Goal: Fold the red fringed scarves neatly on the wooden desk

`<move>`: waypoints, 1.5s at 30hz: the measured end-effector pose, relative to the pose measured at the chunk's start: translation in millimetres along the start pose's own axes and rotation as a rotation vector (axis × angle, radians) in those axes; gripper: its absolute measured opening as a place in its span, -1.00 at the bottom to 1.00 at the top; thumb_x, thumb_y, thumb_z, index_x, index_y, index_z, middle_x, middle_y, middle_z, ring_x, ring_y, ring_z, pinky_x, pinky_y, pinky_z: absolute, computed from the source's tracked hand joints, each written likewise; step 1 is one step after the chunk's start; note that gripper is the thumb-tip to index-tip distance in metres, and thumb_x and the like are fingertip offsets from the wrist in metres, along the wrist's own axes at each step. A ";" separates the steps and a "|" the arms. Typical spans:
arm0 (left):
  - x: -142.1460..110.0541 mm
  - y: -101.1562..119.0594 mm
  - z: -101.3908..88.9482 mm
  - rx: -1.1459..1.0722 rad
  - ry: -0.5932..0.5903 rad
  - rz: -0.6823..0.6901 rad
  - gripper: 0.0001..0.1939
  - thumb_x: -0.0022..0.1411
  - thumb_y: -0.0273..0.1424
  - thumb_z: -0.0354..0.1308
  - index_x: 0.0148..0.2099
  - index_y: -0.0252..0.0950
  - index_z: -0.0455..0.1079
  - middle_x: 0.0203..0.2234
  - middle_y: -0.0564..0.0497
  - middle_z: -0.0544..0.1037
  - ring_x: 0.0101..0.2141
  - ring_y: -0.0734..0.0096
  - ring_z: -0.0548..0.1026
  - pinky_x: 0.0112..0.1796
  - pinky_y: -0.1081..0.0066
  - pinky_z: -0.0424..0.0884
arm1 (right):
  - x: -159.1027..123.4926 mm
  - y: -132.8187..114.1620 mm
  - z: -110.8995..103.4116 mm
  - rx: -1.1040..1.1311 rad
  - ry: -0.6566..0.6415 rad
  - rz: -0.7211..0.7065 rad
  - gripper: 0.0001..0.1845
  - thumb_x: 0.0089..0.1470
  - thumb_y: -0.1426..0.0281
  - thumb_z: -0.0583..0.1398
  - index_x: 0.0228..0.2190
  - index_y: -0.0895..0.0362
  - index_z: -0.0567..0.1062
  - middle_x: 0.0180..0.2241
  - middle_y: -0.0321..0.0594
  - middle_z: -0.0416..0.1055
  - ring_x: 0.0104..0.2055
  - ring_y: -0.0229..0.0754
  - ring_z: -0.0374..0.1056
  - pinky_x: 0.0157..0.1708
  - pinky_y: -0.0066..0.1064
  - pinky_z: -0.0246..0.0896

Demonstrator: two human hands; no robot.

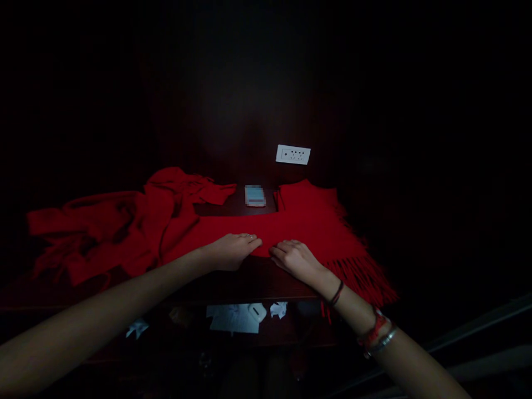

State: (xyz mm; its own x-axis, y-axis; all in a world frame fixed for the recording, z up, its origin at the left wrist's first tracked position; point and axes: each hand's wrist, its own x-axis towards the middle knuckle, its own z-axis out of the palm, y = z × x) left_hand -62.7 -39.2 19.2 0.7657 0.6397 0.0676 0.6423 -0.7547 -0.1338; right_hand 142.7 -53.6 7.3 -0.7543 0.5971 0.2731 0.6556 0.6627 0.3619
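Note:
A red scarf [236, 224] with a long fringe lies across a dark wooden surface. My left hand [233, 250] rests on its near edge, fingers curled together on the cloth, with a ring on one finger. Just to the right, my right hand [296, 258] has its bent fingers on the same edge, and its fingertips are partly hidden. Between the hands, a short stretch of the edge shows. The scarf's left part is crumpled in loose folds. On the right it spreads flatter, its fringe [361, 274] hanging toward the front edge.
Behind the scarf lies a small flat rectangular item [255, 196], its face blurred. A white socket plate [293, 154] is on the dark back wall. Below the surface, a shelf bears a pale sheet [230, 320], a small white rounded case [257, 312] and crumpled paper [278, 309].

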 end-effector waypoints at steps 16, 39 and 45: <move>-7.4 25.5 1.8 0.220 0.108 -0.097 -0.80 0.14 -0.54 -0.11 -0.19 -0.27 0.24 -0.30 -0.06 0.39 -0.33 0.34 0.41 -0.43 0.43 0.31 | -3.4 -1.5 3.0 -0.018 0.093 0.115 -0.79 0.07 0.42 -0.01 -0.49 0.17 0.38 -0.50 -0.25 0.34 -0.43 -0.28 0.20 -0.38 -0.43 -0.07; -13.3 20.7 7.2 0.054 0.119 -0.180 -0.74 0.11 -0.58 -0.14 -0.19 -0.31 0.28 -0.24 -0.11 0.35 -0.19 0.31 0.32 -0.23 0.39 0.25 | 1.0 -8.8 0.4 -0.038 0.012 0.000 -0.88 0.03 0.50 0.04 -0.40 0.20 0.38 -0.44 -0.20 0.34 -0.38 -0.24 0.19 -0.39 -0.41 -0.02; 5.1 -28.1 -23.1 -0.323 -0.034 0.043 -0.77 0.09 -0.34 -0.02 -0.19 -0.28 0.32 -0.33 0.01 0.40 -0.33 0.48 0.35 -0.28 0.53 0.23 | -4.1 -11.8 -3.5 -0.033 0.004 0.005 -0.87 0.03 0.51 0.04 -0.35 0.18 0.37 -0.41 -0.19 0.34 -0.36 -0.22 0.21 -0.39 -0.41 0.03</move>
State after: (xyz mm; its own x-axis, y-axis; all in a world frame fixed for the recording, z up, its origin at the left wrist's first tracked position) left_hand -76.1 -18.1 46.2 0.7942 0.6067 0.0349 0.5914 -0.7848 0.1851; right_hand 137.9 -65.4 5.0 -0.7515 0.5983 0.2781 0.6576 0.6448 0.3897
